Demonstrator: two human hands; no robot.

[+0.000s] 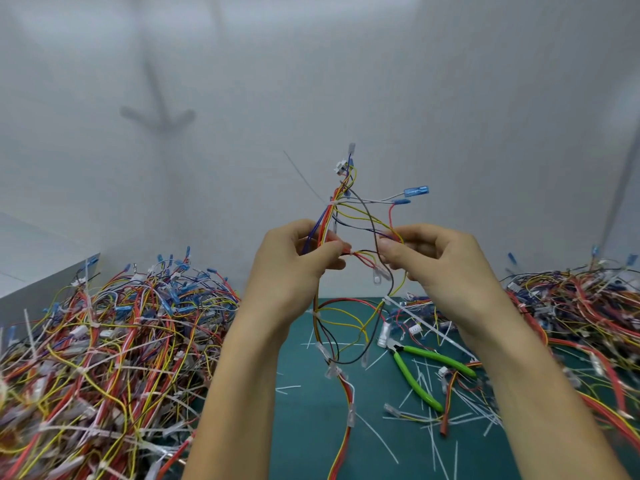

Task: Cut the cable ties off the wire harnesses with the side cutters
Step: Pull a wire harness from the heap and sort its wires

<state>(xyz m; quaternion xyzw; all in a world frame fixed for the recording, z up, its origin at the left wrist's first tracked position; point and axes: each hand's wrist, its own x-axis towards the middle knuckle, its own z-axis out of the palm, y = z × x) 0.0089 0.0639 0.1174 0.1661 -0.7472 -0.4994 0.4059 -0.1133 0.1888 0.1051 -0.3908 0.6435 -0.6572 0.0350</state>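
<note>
I hold a wire harness [346, 216] of red, yellow, blue and dark wires up above the green mat [304, 427]. My left hand [294, 261] grips its bundled stem. My right hand [440, 254] pinches loose wires a little to the right. A white cable tie [333, 201] still wraps the bundle above my left hand, its long tail sticking up to the left. More white ties sit lower on the hanging part. The green-handled side cutters [420, 370] lie on the mat below my right forearm, untouched.
A large heap of harnesses [104, 341] fills the left side. Another heap [588, 313] lies on the right. Several cut white tie pieces [433, 424] litter the mat. A white box edge [52, 282] stands at far left, and a white wall rises behind.
</note>
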